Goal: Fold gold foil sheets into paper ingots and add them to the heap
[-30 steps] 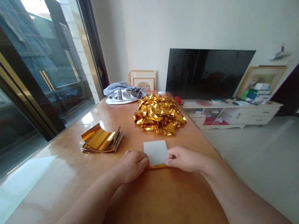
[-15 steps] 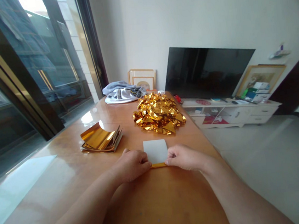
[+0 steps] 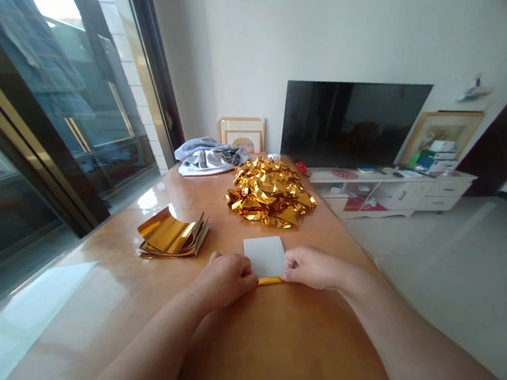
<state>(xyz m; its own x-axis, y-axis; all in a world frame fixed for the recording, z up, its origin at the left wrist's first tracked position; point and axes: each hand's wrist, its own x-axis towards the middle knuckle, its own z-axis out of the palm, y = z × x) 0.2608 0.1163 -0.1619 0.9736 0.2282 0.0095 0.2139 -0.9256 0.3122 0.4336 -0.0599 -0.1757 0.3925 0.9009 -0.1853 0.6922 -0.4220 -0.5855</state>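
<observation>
A white-backed sheet (image 3: 265,257) lies flat on the wooden table (image 3: 109,278), its near edge folded over into a narrow gold foil strip (image 3: 269,280). My left hand (image 3: 225,279) pinches the sheet's left side at that fold. My right hand (image 3: 311,268) grips the right side of the same edge. My fingertips hide the ends of the strip. Farther along the table sit a heap of crumpled gold foil (image 3: 269,194) and, to its left, a curling stack of gold foil sheets (image 3: 171,235).
A bundled grey cloth (image 3: 207,157) and framed pictures (image 3: 241,134) stand at the table's far end. A glass door (image 3: 67,101) runs along the left side. Beyond the right table edge are a floor, a television (image 3: 355,120) and a white cabinet (image 3: 394,190).
My left hand has slid slightly right along the fold, showing less of the gold strip beside it. The strip looks narrower and straighter. The foil heap and stack have not moved.
</observation>
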